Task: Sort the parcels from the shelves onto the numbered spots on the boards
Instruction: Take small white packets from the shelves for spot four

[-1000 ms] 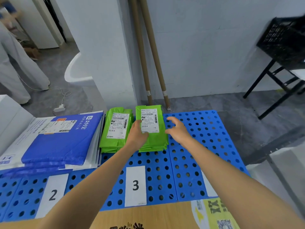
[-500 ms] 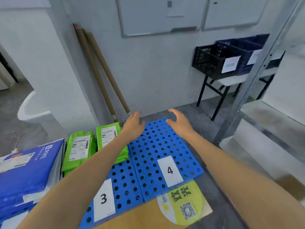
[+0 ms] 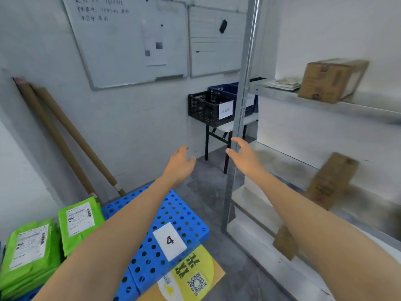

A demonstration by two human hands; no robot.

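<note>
Near edge: brown cardboard sheet [image 3: 149,295] w/ round yellow sticker [image 3: 193,268] + QR code, touching the near edge of the blue perforated board [image 3: 149,255]. The board carries a white label "4" [image 3: 170,241].

Left of that: two stacks of green parcels, shipping labels up. The left green stack [image 3: 30,246] and right green stack [image 3: 80,222] lie just beside each other. The top parcel of the right one is skewed. What's under them is mostly hidden.

Both forearms run up from the btm of view.

- Left hand [image 3: 180,164]: out past the far edge of the board, above grey floor. Fingers loose, slightly spread, nothing in it.
- Right hand [image 3: 243,157]: up at the metal post [image 3: 244,94] of the shelf rack. Fingers relaxed, nothing in it. Fingertips overlap the post in view; contact can't be told.

Shelf rack, right side:

- Lower shelf [image 3: 282,161]: brown box [image 3: 329,181], leaning, blurred.
- Below it: a 2nd brown parcel [image 3: 284,242], partly behind my right forearm.
- Upper shelf [image 3: 368,107]: brown carton [image 3: 332,80], w/ flat pale envelopes [image 3: 282,83] just beside it on the left.

Far end: black crate [image 3: 206,107] w/ a white tag and, behind it, a blue crate [image 3: 223,89], both on a small table [image 3: 225,127] w/ black legs. Two cardboard tubes [image 3: 65,135] lean on the wall at left. Two whiteboards up on the wall: left whiteboard [image 3: 130,40] w/ writing (illegible) and right whiteboard [image 3: 214,40].
</note>
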